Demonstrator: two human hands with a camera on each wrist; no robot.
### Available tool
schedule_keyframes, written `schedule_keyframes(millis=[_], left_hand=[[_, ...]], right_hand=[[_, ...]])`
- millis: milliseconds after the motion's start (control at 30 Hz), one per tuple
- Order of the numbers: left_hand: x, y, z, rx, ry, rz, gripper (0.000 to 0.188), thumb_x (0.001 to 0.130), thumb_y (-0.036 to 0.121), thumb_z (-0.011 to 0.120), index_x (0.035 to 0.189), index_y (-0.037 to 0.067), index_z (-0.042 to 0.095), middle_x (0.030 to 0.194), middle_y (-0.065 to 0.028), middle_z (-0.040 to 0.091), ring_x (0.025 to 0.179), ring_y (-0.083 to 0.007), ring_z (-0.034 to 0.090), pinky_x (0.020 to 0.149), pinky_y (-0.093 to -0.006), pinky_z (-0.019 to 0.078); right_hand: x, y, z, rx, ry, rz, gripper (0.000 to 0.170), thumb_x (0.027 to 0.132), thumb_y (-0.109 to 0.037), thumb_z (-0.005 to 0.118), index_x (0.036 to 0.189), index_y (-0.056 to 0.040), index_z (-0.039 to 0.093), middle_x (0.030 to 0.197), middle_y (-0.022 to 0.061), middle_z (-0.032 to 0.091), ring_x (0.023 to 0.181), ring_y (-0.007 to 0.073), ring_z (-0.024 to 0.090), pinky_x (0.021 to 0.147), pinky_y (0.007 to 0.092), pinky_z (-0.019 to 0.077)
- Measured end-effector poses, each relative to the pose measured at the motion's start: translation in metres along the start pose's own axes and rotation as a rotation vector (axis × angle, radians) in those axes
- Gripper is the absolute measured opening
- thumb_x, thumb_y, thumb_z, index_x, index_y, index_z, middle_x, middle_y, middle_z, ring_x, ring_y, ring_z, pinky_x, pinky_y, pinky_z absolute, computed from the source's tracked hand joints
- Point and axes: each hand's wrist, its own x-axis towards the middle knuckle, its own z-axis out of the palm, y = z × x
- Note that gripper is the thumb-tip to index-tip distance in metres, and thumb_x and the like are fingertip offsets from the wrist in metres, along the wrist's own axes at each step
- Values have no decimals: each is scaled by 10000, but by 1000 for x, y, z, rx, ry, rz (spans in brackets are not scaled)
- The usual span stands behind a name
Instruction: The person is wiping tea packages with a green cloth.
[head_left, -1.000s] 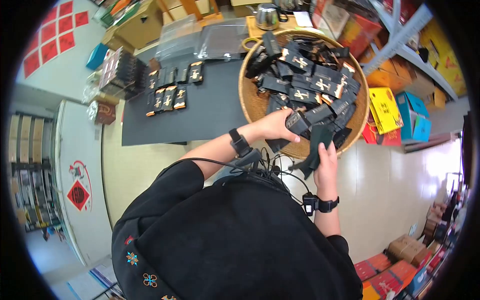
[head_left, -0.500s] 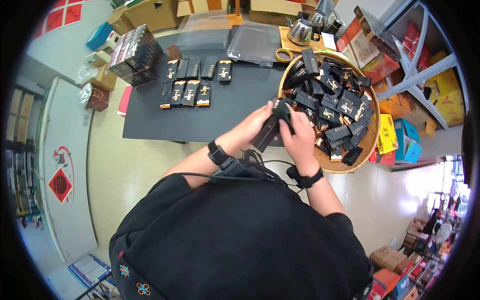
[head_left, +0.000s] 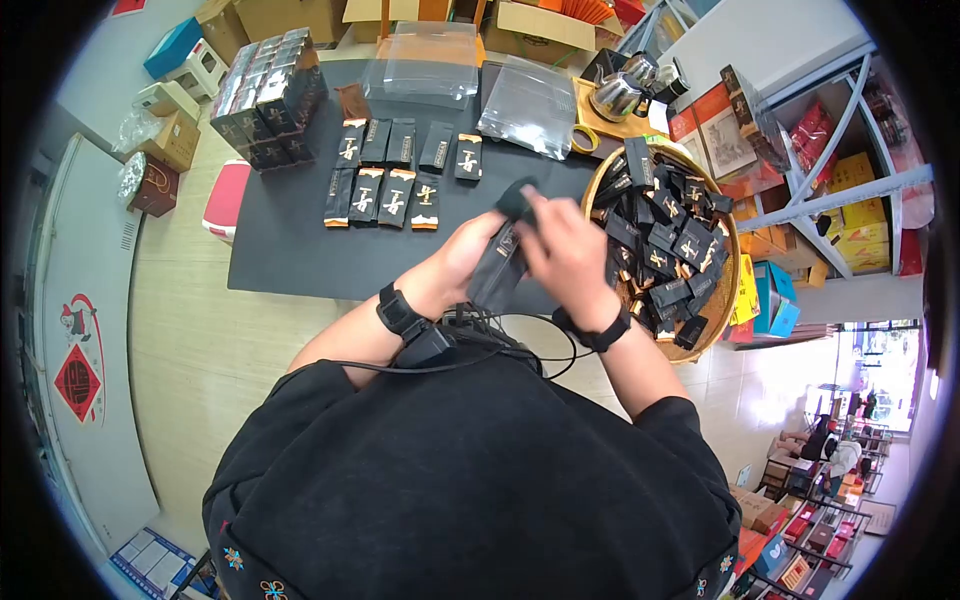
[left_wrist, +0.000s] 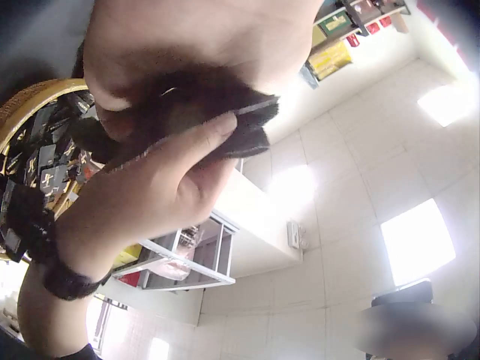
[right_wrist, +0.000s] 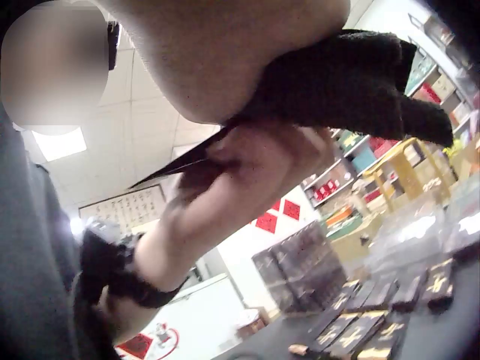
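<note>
My left hand (head_left: 455, 262) grips a flat black packet (head_left: 497, 270) with small printed lettering, tilted near the table's front edge. Against the packet's upper end, my right hand (head_left: 568, 250), blurred, holds a dark cloth (head_left: 516, 200). In the right wrist view the cloth (right_wrist: 337, 82) hangs out past the fingers in folds. Part of the packet is hidden by the hands. On the dark table (head_left: 290, 235) lie two rows of similar black packets (head_left: 397, 195) with gold marks and orange ends. A round woven basket (head_left: 737, 270) heaped with more packets stands to the right.
A stack of dark boxes (head_left: 268, 100) stands at the table's back left. Clear plastic covers (head_left: 530, 105) lie along the back, beside a yellow tape roll (head_left: 584, 139) and a steel kettle (head_left: 615, 98). Cables (head_left: 530, 318) hang between my forearms.
My left hand has brought the packet from above the basket leftward to the table's front edge. The right hand has moved with the cloth onto the packet's end, and the view has shifted.
</note>
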Motion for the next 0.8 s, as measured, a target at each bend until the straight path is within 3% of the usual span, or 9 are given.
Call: schedule_keyframes(millis=[133, 233, 333, 400, 467, 500, 600, 733, 800], left_hand=[[-7, 16, 16, -114, 83, 70, 527, 1053, 488, 422, 1345, 62, 529, 1066, -71, 679, 939, -175, 677, 841, -355, 565], [2, 16, -10, -223, -324, 8, 504, 1079, 446, 364, 1355, 56, 522, 1086, -94, 662, 965, -201, 667, 860, -356, 553], [-5, 30, 18, -141, 93, 71, 506, 1081, 440, 354, 1379, 58, 503, 1091, -110, 655, 971, -207, 662, 869, -357, 553], [3, 28, -6, -187, -118, 56, 511, 1081, 440, 353, 1416, 71, 467, 1131, -108, 654, 1028, -214, 657, 893, -349, 555], [2, 35, 10, -236, -4, 71, 500, 1082, 426, 356, 1406, 67, 483, 1149, -105, 662, 1053, -224, 661, 908, -358, 556], [3, 44, -3, -283, -415, 1, 485, 1083, 411, 355, 1381, 61, 508, 1164, -110, 663, 1082, -228, 658, 937, -372, 550], [3, 30, 4, -311, 29, 49, 484, 1081, 415, 364, 1359, 54, 527, 1160, -120, 663, 1044, -237, 668, 909, -380, 558], [9, 35, -7, -285, -127, 47, 475, 1075, 434, 381, 1365, 86, 524, 1107, -109, 661, 968, -228, 674, 825, -360, 575], [4, 40, 13, -263, 118, 51, 472, 1077, 439, 369, 1350, 91, 533, 1088, -99, 661, 939, -231, 674, 793, -365, 577]], right_hand=[[8, -12, 4, 28, -136, -215, 501, 723, -111, 781, 1208, -65, 663, 804, 42, 600, 689, 221, 628, 597, 353, 522], [17, 13, 20, -71, 41, 52, 485, 723, -128, 786, 1188, -59, 669, 763, 54, 589, 669, 223, 623, 575, 353, 516], [10, -14, 18, 24, -38, -78, 503, 698, -114, 779, 1185, -49, 668, 763, 54, 584, 653, 214, 618, 575, 348, 515], [5, -20, 15, 72, -131, -267, 551, 639, -89, 760, 1181, -49, 667, 757, 31, 580, 640, 187, 610, 564, 347, 507], [19, 3, 18, -35, -68, -204, 512, 671, -97, 767, 1170, -43, 667, 754, 40, 588, 643, 205, 616, 562, 345, 506], [25, 11, 23, -75, 4, -29, 465, 713, -92, 760, 1165, -40, 664, 757, 55, 601, 642, 229, 619, 562, 347, 507], [18, 0, 31, 16, 39, -20, 470, 726, -115, 766, 1178, -42, 660, 758, 60, 601, 648, 232, 625, 566, 344, 511], [6, -17, 21, 133, -137, -283, 500, 684, -113, 760, 1171, -52, 670, 760, 33, 585, 646, 206, 613, 566, 350, 505], [17, 9, 28, -42, -21, -135, 497, 683, -106, 758, 1170, -51, 674, 758, 29, 584, 638, 201, 607, 556, 351, 496]])
